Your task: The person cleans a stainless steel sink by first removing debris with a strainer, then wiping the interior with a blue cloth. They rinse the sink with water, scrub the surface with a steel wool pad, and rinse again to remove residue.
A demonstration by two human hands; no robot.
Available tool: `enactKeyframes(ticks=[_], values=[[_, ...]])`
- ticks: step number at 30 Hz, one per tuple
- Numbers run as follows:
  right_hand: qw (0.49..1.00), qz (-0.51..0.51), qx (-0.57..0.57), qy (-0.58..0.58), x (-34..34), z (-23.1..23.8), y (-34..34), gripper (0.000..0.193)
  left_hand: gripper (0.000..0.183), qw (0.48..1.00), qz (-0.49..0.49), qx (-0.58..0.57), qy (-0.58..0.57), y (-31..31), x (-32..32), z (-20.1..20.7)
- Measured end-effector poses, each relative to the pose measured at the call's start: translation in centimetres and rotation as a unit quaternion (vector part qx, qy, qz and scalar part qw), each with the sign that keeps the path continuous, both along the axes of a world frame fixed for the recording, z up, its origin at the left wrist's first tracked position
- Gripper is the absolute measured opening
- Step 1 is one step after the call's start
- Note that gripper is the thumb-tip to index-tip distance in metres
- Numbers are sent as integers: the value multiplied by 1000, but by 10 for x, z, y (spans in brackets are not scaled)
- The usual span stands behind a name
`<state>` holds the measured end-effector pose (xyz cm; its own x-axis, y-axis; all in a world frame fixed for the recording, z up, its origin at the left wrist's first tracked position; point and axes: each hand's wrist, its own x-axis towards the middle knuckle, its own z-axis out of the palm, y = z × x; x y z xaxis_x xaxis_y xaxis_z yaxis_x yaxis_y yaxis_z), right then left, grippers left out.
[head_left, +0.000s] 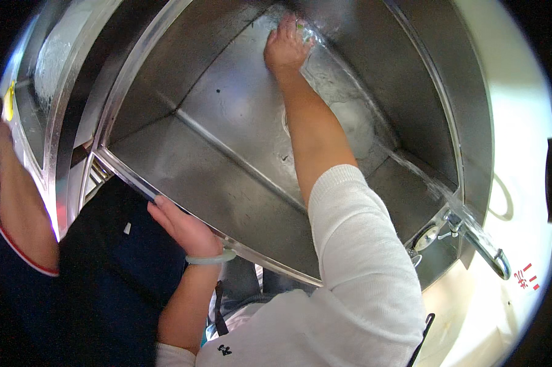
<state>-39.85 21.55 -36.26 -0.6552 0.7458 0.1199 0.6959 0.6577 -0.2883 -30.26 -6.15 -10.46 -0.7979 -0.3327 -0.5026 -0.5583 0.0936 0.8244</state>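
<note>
Hands apart, nothing visibly gripped

Right hand [285, 49], fingers slightly spread, sits at twelve o'clock in the central sink [227, 104], beside a green scrap [300, 26]. Left hand [190, 230], fingers together, rests on the rim [270, 257] at eight. Apparent step: rinsing; next calls for gathering the scrap.

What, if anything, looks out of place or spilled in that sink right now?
Two small things stand out against the plain metal: a green bit by the right hand and a dark speck on the bottom of the sink, both too small to identify. The running water enters the sink; no obvious damage shows.
</note>
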Motion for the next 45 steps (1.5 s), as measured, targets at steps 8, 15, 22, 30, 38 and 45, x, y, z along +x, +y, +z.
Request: enactKeyframes(ticks=[8, 15, 22, 30, 38, 45], values=[[987, -154, -36, -21, 149, 24, -96, 56, 48, 996, -59, -50, 38, -4, 3, -4], [898, 420, -45, 123, 54, 24, -172, 50, 50, 996, -58, -26, 69, -10, 4, -15], [997, 75, -18, 15, 70, 8, -102, 47, 49, 998, -28, -5, 59, -11, 3, -16], [989, 68, -133, 0, 204, 45, -87, 51, 41, 985, -57, -123, 108, -14, 5, -21], [914, 396, -89, 4, 152, 13, -161, 45, 54, 994, -63, -76, 54, -12, 3, -19], [996, 26, -69, -44, 228, 53, -86, 53, 47, 992, -80, -74, 59, -16, 3, -18]])
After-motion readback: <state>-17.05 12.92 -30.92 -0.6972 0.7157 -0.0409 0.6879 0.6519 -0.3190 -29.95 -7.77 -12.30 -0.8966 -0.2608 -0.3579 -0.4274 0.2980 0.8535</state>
